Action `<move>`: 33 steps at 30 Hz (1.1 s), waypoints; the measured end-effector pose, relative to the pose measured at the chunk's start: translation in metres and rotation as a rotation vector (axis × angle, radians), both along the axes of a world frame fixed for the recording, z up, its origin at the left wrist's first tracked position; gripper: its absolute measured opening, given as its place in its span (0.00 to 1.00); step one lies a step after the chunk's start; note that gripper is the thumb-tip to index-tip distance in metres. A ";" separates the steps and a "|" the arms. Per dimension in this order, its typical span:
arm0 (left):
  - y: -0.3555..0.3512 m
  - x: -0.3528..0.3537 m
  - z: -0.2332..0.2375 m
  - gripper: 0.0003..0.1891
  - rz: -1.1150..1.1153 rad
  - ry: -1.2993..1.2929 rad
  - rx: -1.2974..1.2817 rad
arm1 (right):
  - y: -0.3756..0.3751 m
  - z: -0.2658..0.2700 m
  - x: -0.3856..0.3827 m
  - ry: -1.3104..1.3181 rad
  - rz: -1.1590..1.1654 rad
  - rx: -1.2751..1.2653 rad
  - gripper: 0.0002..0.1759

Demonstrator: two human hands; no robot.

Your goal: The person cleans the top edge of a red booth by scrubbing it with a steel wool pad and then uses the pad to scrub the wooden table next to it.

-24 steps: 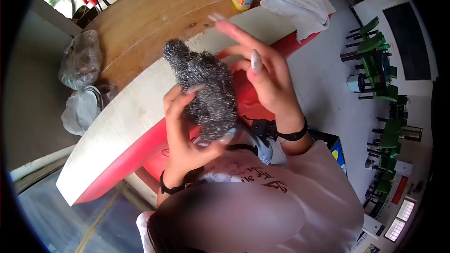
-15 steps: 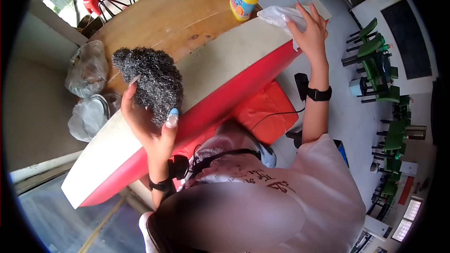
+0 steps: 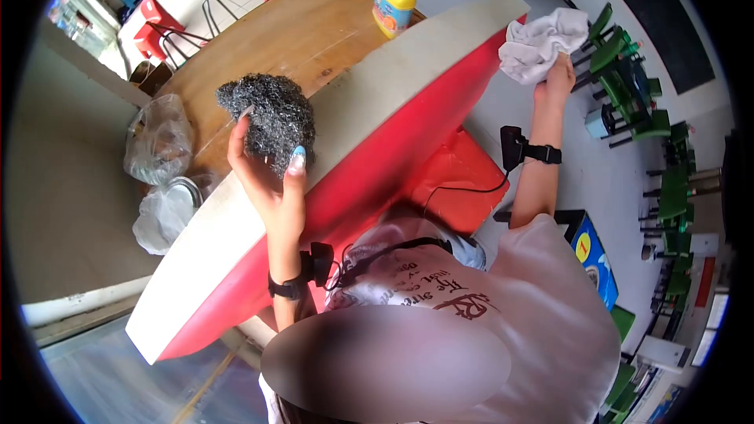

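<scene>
My left hand [image 3: 275,200] is closed on a big grey clump of steel wool [image 3: 276,114], thumb and fingers around its near side. The clump rests by the inner edge of a long board with a pale top and red side [image 3: 377,90], which slants across in front of me. Out past the board's far right end, my right hand [image 3: 556,80] grips a crumpled white cloth [image 3: 542,43], held up in the air. A yellow pump bottle [image 3: 394,6] with a red top stands just behind the board.
Behind the board is a wooden table [image 3: 314,27]. Plastic bags [image 3: 159,137] and a round lidded container [image 3: 182,192] sit at its left edge. A red stool [image 3: 459,180] is below the board. Green chairs [image 3: 616,55] stand along the right; red stools are at the back left.
My right hand has lifted the white cloth off the board's far end and moved right, bunching it up. The steel wool stays in my left hand. The view has shifted slightly.
</scene>
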State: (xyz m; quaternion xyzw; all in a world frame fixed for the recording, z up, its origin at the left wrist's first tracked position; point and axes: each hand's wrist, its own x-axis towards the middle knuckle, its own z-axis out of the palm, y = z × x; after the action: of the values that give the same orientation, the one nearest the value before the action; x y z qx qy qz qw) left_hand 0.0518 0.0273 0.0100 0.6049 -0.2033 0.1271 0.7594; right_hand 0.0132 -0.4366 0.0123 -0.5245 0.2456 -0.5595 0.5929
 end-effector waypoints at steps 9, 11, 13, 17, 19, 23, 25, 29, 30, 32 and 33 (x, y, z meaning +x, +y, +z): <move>0.004 0.007 -0.007 0.39 -0.009 -0.111 0.084 | 0.064 -0.041 -0.211 -0.159 0.113 0.321 0.27; 0.008 0.010 -0.011 0.31 0.091 -0.172 0.193 | 0.085 -0.067 -0.266 -0.185 0.054 0.409 0.32; 0.007 0.005 -0.004 0.30 0.036 -0.081 0.127 | 0.109 -0.093 -0.323 -0.128 -0.078 0.488 0.29; 0.009 0.007 -0.003 0.27 0.112 -0.078 0.184 | 0.158 -0.136 -0.443 0.005 -0.414 0.453 0.24; 0.011 0.007 -0.002 0.27 0.173 -0.106 0.261 | 0.176 -0.127 -0.468 0.083 -0.710 0.536 0.24; 0.010 0.007 -0.002 0.26 0.158 -0.072 0.227 | 0.181 -0.174 -0.568 -0.084 -0.697 0.354 0.26; 0.010 0.005 -0.002 0.25 0.190 -0.070 0.256 | 0.172 -0.163 -0.586 -0.052 -0.859 0.420 0.27; 0.012 0.018 -0.008 0.27 0.322 -0.221 0.344 | 0.133 -0.199 -0.666 -0.017 -0.924 0.453 0.27; 0.013 0.023 -0.010 0.28 0.338 -0.271 0.355 | 0.127 -0.218 -0.690 -0.026 -0.929 0.466 0.27; 0.011 0.024 -0.013 0.29 0.352 -0.304 0.353 | 0.123 -0.270 -0.749 -0.036 -0.923 0.518 0.27; 0.009 0.021 -0.012 0.30 0.359 -0.289 0.344 | 0.124 -0.298 -0.775 -0.034 -0.908 0.565 0.27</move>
State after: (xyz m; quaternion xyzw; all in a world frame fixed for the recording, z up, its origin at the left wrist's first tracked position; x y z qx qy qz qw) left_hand 0.0728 0.0367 -0.0019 0.7269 -0.2176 0.3078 0.5740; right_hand -0.7622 -0.3131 -0.2858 -0.1762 0.5794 -0.6801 0.4132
